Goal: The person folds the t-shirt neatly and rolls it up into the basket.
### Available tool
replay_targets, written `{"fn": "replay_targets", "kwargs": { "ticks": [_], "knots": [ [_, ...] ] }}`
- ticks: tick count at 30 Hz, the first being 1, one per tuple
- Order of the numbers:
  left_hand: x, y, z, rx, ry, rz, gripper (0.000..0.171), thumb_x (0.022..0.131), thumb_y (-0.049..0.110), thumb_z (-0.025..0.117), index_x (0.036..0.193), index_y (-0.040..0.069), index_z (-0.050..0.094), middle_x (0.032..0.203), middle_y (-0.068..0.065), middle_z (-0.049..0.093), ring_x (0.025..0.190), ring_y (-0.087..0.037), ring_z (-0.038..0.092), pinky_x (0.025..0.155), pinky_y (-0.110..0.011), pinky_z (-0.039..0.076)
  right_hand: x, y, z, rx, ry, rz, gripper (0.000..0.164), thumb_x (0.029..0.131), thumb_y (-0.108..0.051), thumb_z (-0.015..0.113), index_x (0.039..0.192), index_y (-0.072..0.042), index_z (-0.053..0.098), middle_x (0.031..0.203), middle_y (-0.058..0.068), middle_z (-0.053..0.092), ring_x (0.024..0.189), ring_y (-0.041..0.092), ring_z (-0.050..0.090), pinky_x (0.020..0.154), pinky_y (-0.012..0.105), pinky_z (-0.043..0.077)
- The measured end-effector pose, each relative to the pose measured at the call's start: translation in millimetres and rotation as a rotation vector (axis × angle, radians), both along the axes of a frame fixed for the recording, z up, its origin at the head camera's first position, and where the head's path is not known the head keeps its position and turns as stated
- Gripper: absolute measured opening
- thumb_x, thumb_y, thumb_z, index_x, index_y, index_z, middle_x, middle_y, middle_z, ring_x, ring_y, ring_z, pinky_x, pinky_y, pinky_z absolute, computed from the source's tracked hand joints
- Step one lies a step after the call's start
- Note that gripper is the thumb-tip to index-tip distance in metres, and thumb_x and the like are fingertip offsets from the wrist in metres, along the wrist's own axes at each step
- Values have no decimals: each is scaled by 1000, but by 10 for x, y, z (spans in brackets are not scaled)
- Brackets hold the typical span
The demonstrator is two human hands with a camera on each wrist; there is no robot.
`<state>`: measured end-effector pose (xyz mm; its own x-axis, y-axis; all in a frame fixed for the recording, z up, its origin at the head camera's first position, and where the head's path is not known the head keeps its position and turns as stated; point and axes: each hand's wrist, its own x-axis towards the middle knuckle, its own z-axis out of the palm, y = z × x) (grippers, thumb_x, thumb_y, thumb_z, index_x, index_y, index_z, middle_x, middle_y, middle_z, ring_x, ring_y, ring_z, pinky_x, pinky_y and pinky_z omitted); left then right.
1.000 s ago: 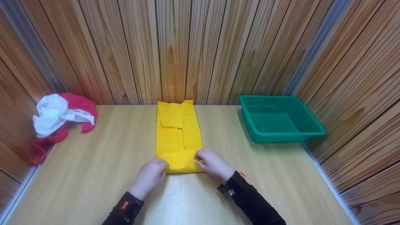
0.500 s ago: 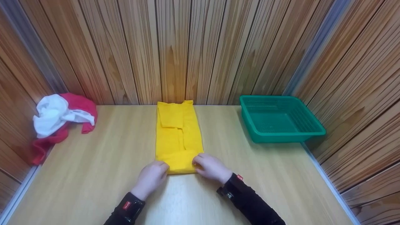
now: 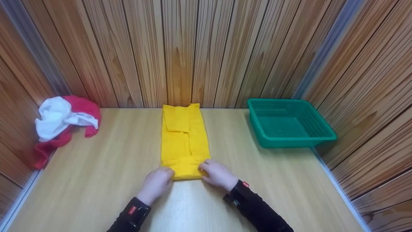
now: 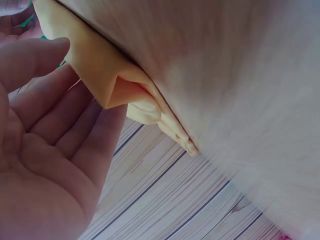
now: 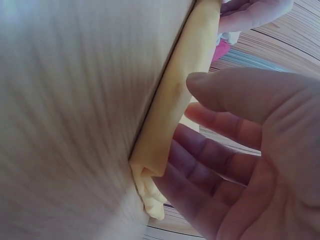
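Observation:
A yellow shirt (image 3: pixel 181 141), folded into a long narrow strip, lies in the middle of the table, its near end turned over into a thick band. At the left corner of that band, my left hand (image 3: pixel 156 183) holds the cloth, fingers on the far side and thumb on the near side. My right hand (image 3: pixel 219 174) grips the right corner in the same way. In the left wrist view, the fold (image 4: pixel 95 62) stands between thumb and fingers. The right wrist view has the thumb tip at the front of the roll (image 5: pixel 172 100), the fingertips partly hidden behind it.
A green plastic basket (image 3: pixel 291 139) stands at the back right of the table (image 3: pixel 128 141). White cloth (image 3: pixel 54 116) lies heaped on red cloth (image 3: pixel 85 109) in the back left corner. Wood-panelled walls (image 3: pixel 180 51) enclose the back and sides.
The right hand has moved slightly nearer and left along the folded end. The left hand has shifted only a little. The turned-over band sits slightly nearer the person and looks flatter.

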<state>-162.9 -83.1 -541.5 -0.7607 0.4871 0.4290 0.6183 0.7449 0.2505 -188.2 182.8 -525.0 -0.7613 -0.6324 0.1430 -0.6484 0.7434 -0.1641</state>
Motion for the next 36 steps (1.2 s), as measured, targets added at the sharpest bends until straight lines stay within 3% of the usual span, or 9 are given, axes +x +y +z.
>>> {"fn": "replay_targets", "kwargs": {
  "ticks": [15, 31, 36],
  "knots": [
    [-59, 7, 19, -68, -14, 21, 25, 65, -10, 69, 66, 11, 56, 66, -1, 52, 63, -24, 56, 54, -38, 45, 25, -81, -14, 86, 163, 31, 16, 81, -14, 78, 93, -10, 67, 89, 3, 55, 78, 20, 54, 68, 33, 48],
    [-66, 56, 33, -68, 19, 86, 27, 67, -10, 62, 56, 13, 54, 58, 0, 51, 56, -23, 55, 49, -37, 42, 8, -92, -28, 110, 116, 13, 14, 84, -14, 75, 84, -13, 62, 84, -1, 55, 75, 17, 53, 67, 32, 46],
    [-34, 58, 59, -77, 21, 93, 27, 69, -9, 63, 57, 14, 53, 58, 0, 52, 55, -23, 55, 49, -36, 42, 18, -80, -57, 92, 162, 24, 17, 80, -9, 75, 78, -12, 58, 82, 0, 54, 73, 19, 55, 62, 32, 46]
  ]
}}
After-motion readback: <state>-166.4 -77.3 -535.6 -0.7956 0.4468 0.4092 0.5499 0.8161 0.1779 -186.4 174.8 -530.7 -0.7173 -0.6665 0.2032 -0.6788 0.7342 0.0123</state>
